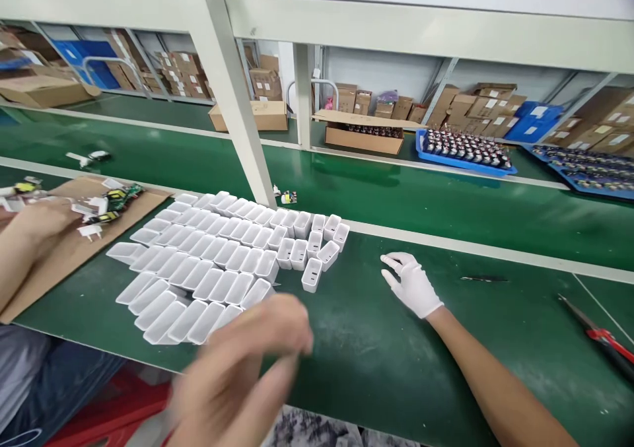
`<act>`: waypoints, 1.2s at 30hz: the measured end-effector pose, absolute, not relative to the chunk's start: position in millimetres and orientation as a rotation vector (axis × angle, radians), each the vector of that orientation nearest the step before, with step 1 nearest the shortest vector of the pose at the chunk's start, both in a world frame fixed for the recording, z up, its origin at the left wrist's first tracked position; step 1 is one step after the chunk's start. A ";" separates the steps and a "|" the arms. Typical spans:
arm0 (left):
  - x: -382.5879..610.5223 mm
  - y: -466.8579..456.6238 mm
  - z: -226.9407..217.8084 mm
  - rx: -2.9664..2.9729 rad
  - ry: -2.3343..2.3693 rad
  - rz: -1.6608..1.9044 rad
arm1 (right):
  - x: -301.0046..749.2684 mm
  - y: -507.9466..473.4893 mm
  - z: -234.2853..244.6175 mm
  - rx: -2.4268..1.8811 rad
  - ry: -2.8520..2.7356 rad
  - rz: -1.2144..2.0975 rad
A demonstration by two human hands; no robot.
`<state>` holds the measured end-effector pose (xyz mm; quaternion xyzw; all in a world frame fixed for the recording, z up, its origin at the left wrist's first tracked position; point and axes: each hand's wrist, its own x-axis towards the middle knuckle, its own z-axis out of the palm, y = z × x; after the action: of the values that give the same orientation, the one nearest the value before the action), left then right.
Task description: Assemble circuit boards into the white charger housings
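My left hand (252, 361) is bare and smeared by motion in front of the white plastic cases. Its fingers look bent, and whatever may be in them cannot be made out. My right hand (412, 287), in a white glove, rests low over the green bench with thumb and fingers apart and nothing between them. Rows of open white cases (211, 282) stand packed together on the left. At their right end, several cases with small dark slots inside, such as this white case (312, 275), stand more loosely. Right of my gloved hand lies a thin dark tool (483, 278).
Red-handled pliers (601, 335) lie at the far right. On the left, a co-worker's hand (47, 219) is over cardboard with circuit boards (119, 197). A pale post (230, 84) rises behind the cases. Across the bench is a blue tray (465, 163) of parts.
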<state>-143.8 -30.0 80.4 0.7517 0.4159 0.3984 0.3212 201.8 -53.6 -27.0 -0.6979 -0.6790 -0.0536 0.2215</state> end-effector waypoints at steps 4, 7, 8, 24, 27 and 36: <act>-116.6 -1.4 49.6 2.568 1.171 0.654 | 201.1 -52.7 -27.2 -1.917 -1.860 -0.163; -101.5 0.3 33.5 2.741 1.260 0.502 | 200.4 -52.4 -27.0 -1.914 -1.855 -0.179; -97.4 -4.8 33.4 2.769 1.231 0.484 | 200.4 -52.4 -27.1 -1.913 -1.857 -0.181; -34.4 -12.7 -5.0 2.378 0.293 0.562 | 212.9 -49.3 -16.2 -1.984 -1.788 0.096; -40.0 -12.6 0.0 2.378 0.205 0.559 | 219.2 -9.1 15.4 -2.019 -1.767 0.315; -27.6 -9.1 -18.7 2.476 0.165 0.512 | 163.4 189.4 52.3 -1.867 -2.089 0.410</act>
<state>-27.6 -9.1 -18.7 0.9325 0.0621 0.1927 0.2991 163.4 189.4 52.3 -0.6515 -0.7288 0.1430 0.1545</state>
